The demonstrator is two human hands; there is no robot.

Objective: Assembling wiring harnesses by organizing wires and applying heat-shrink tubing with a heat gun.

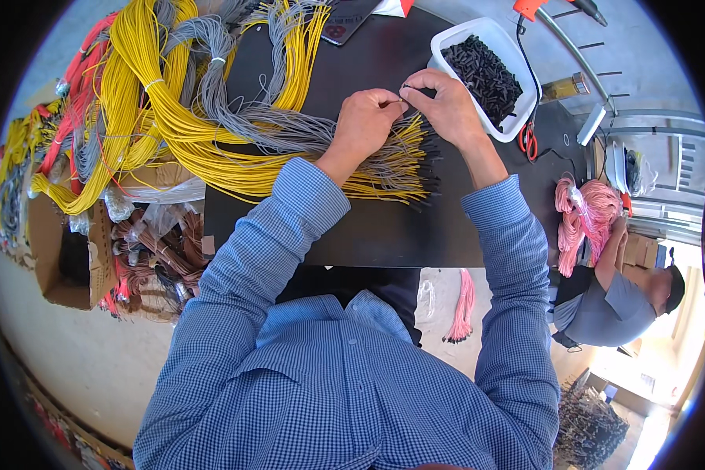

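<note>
My left hand (368,121) is closed in a pinch over the bundle of yellow cables (235,157) and grey cables (290,129); a thin cable end seems to sit between its fingertips. Just to its right, my right hand (448,108) is also pinched, with a small dark piece at its fingertips, too small to name surely. The two hands' fingertips almost meet. Below them, the bundle's loose ends fan out to the right, many with black tips (427,168). A white tub (534,98) of small black sleeve-like pieces (482,74) stands just beyond my right hand.
The bundles lie on a dark table (352,243) and hang over its left edge. A cardboard box (66,266) stands left, beside brown cables (160,254). Pink cable bundles (591,211) lie at the right, near another person (615,305). Red-handled pliers (528,142) lie by the tub.
</note>
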